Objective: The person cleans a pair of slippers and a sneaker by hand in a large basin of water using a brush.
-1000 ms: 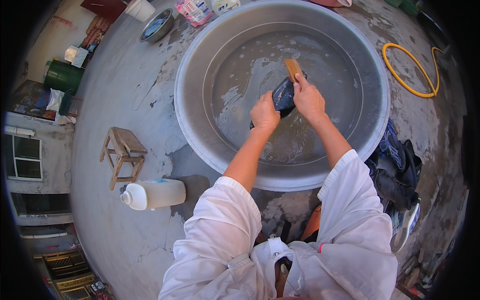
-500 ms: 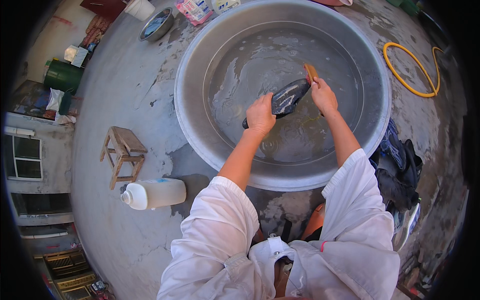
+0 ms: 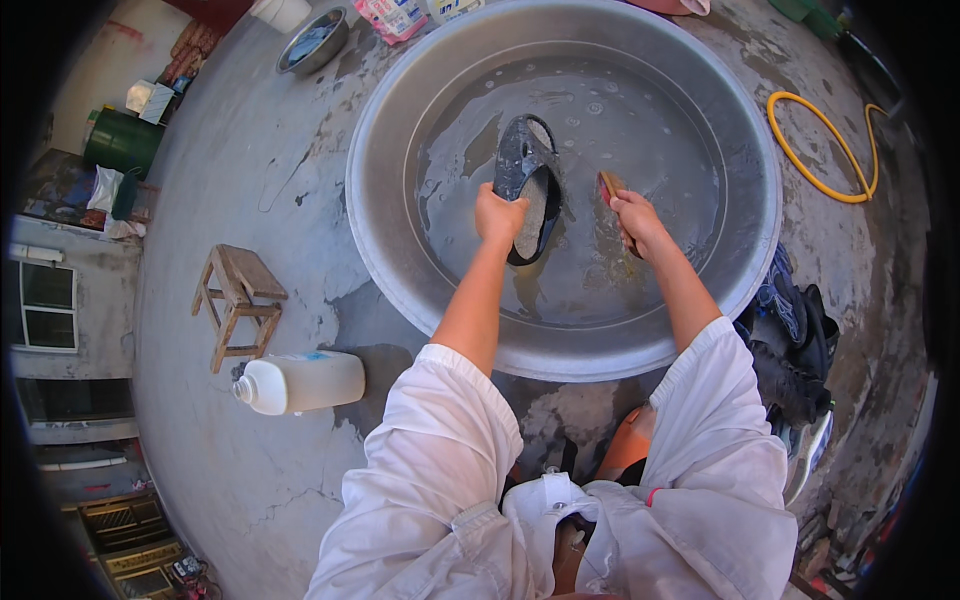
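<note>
My left hand [image 3: 499, 213] is closed on the side of a black slip-on clog [image 3: 519, 160], held over the water with its opening and grey inner sole turned up. My right hand [image 3: 637, 217] grips a scrub brush [image 3: 609, 185] with a wooden-looking back and pinkish bristles. A gap separates the brush from the clog. Both hands are over a wide grey metal basin [image 3: 392, 180] of murky water, with some bubbles on the surface.
Left of the basin are a wooden stool [image 3: 250, 275] and a whitish jug [image 3: 305, 383] lying on its side. Dark shoes [image 3: 790, 350] are piled close to the basin's right. A yellow hose [image 3: 822, 135] curls farther off, and a small metal bowl [image 3: 313, 42] stands far left.
The clog has turned from sole side up, lying slantwise, to nearly upright with its opening showing. My right hand has drawn the brush away from it and slightly nearer me.
</note>
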`<state>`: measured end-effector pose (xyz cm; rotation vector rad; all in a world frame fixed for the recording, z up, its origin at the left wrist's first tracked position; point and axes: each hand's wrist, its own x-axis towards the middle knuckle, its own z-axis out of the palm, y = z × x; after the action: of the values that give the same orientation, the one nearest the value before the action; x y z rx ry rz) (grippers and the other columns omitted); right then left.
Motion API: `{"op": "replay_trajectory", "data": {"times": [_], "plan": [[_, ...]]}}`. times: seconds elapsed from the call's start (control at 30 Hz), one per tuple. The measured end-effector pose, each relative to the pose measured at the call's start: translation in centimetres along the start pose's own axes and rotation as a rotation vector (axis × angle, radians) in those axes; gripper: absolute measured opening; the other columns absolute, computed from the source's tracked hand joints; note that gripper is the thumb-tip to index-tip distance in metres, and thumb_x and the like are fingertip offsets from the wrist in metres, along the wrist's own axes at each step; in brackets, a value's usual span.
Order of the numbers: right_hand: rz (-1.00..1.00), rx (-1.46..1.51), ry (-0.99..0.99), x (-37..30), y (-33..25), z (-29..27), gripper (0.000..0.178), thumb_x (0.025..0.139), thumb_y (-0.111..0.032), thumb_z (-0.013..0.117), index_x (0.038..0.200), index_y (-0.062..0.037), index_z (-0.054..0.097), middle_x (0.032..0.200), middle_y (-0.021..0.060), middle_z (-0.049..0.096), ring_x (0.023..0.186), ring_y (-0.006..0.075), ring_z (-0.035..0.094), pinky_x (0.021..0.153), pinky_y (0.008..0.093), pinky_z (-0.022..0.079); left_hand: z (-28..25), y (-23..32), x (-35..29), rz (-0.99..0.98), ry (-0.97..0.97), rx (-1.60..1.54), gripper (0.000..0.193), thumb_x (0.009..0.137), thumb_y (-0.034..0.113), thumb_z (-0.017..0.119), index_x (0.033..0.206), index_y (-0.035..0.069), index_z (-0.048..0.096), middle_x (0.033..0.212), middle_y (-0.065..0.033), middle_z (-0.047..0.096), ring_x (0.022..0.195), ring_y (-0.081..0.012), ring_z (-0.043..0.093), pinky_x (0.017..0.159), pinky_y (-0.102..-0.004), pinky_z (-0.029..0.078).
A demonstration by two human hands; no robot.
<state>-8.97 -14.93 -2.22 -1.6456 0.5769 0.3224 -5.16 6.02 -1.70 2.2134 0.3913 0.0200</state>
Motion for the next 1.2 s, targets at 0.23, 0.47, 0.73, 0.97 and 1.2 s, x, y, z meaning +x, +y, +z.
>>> {"op": "replay_trajectory", "data": {"times": [0.23,0.47,0.73,0.97,1.2], "plan": [[-0.442,-0.284,-0.010,-7.0,-5.6,6.2,0.042,0.085,-0.030,0.044,0.125,-0.0167,0.043,0.101,0.0187,0.057,0.093,0.0312,0.057,0.081,0.0381,0.043,0.0,0.7,0.5,-0.054,-0.331,-0.470,0.045,0.060,-0.001,0.067,0.102,-0.003,0.052,0.090,-0.0101,0.060,0.074,-0.0183,0.059,0.067,-0.0297,0.048],[-0.419,-0.724,0.274,-3.8,-5.7,4.8,0.039,0.087,-0.029,0.041,0.126,-0.0242,0.043,0.097,0.0200,0.057,0.091,0.0335,0.057,0.080,0.0410,0.044,1.2,0.6,-0.3,0.253,-0.258,-0.107,0.053,0.056,0.007,0.068,0.106,-0.005,0.055,0.095,-0.0106,0.061,0.086,-0.0146,0.057,0.079,-0.0272,0.044],[-0.463,-0.576,-0.012,-7.3,-4.8,4.4,0.041,0.085,-0.029,0.042,0.125,-0.0180,0.045,0.098,0.0199,0.059,0.096,0.0352,0.055,0.084,0.0408,0.042,0.7,2.0,-0.5,0.223,-0.113,0.129,0.050,0.060,0.018,0.071,0.103,-0.001,0.056,0.096,-0.0192,0.062,0.092,-0.0306,0.059,0.078,-0.0355,0.046],[-0.400,-0.697,0.338,-3.2,-6.1,2.7,0.041,0.087,-0.030,0.041,0.127,-0.0247,0.040,0.097,0.0180,0.058,0.091,0.0323,0.057,0.080,0.0413,0.044,2.0,3.9,-2.6,0.327,-0.153,0.046,0.064,0.055,0.012,0.067,0.115,-0.005,0.051,0.107,-0.0214,0.058,0.101,-0.0280,0.056,0.088,-0.0311,0.042],[-0.310,-0.108,0.480,-1.8,-4.2,0.8,0.057,0.078,-0.042,0.057,0.118,-0.0025,0.043,0.096,0.0160,0.058,0.088,0.0285,0.058,0.079,0.0366,0.044,1.4,5.6,-1.1,-0.018,-0.234,-0.640,0.030,0.066,0.001,0.060,0.096,-0.004,0.056,0.083,-0.0078,0.059,0.070,-0.0167,0.056,0.063,-0.0298,0.046]]}}
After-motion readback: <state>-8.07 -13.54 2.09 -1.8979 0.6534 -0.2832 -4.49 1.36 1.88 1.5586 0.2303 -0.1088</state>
